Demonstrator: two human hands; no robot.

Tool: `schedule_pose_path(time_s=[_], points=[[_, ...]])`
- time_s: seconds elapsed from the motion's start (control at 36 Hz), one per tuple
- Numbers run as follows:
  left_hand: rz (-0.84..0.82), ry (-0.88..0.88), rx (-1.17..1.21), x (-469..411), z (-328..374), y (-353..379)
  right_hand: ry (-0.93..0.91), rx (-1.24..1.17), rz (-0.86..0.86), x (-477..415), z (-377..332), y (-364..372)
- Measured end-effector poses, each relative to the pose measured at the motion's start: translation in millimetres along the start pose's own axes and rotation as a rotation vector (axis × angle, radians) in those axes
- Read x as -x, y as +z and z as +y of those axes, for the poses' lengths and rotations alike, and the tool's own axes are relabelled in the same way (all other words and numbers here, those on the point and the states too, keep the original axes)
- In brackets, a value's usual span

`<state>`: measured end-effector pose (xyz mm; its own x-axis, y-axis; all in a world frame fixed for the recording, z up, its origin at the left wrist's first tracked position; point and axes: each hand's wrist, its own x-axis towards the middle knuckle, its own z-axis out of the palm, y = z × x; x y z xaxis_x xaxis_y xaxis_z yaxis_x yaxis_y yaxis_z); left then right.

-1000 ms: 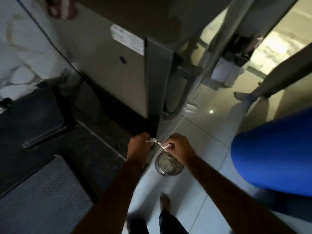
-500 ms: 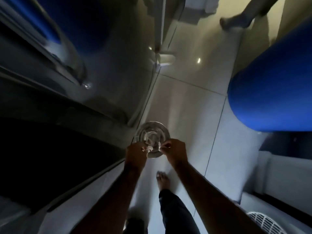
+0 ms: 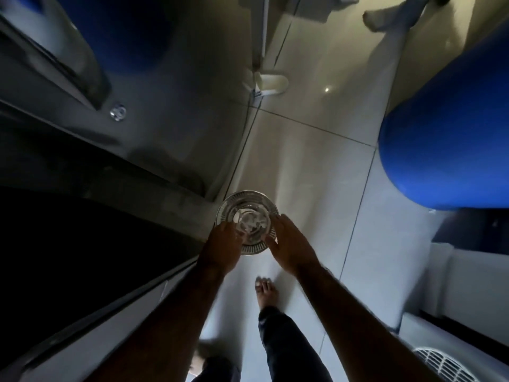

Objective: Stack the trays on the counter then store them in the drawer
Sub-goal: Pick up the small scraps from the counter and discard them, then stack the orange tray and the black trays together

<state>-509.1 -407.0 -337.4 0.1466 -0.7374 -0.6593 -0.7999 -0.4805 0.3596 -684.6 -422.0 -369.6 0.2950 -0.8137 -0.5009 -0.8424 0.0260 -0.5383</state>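
Observation:
A round clear glass tray (image 3: 246,208) with a ribbed rim sits low over the pale tiled floor, right beside the corner of a dark cabinet (image 3: 170,150). My left hand (image 3: 223,248) curls its fingers over the tray's left rim. My right hand (image 3: 292,245) presses spread fingers against its right rim. The near part of the tray is hidden under my hands. Whether it rests on the floor or hangs in my grip I cannot tell. No other tray is in view.
The cabinet front at left carries a small round metal knob (image 3: 117,112), with a dark recess (image 3: 60,244) below it. A big blue barrel (image 3: 446,150) stands at right, a white fan grille (image 3: 446,363) at bottom right. My bare foot (image 3: 265,290) stands just behind the tray. Another person's foot (image 3: 384,16) is at top right.
My view has dropped toward the floor and the tray looms larger. My hands let go of a small white thing they pinched above the tray and now close on the tray's rim.

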Motion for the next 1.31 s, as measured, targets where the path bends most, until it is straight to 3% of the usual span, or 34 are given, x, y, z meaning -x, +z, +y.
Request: schedule_pose_path(time_s=[0.11,0.33,0.47,0.61,0.83,0.97,1.19,1.31], points=[[0.012,0.067,-0.085,40,13,-42,-0.138,0.227,0.051,24,-36,-50],[0.094,0.149,-0.184,139,52,-158,-0.176,0.349,0.104,103,-129,-152],[0.264,0.234,-0.203,213,65,-232,-0.265,0.352,0.120,149,-211,-198],[0.466,0.262,-0.178,283,29,-283,-0.402,0.392,0.157,189,-294,-211],[0.655,0.035,-0.069,372,-98,-321,-0.760,0.710,0.096,223,-424,-159],[0.723,-0.171,0.004,433,-190,-316,-1.004,0.782,0.071,238,-492,-101],[0.751,-0.516,0.094,518,-305,-267,-1.189,0.842,-0.095,252,-554,-24],[0.650,-0.732,0.238,549,-341,-233,-1.254,0.826,-0.162,259,-563,1]])
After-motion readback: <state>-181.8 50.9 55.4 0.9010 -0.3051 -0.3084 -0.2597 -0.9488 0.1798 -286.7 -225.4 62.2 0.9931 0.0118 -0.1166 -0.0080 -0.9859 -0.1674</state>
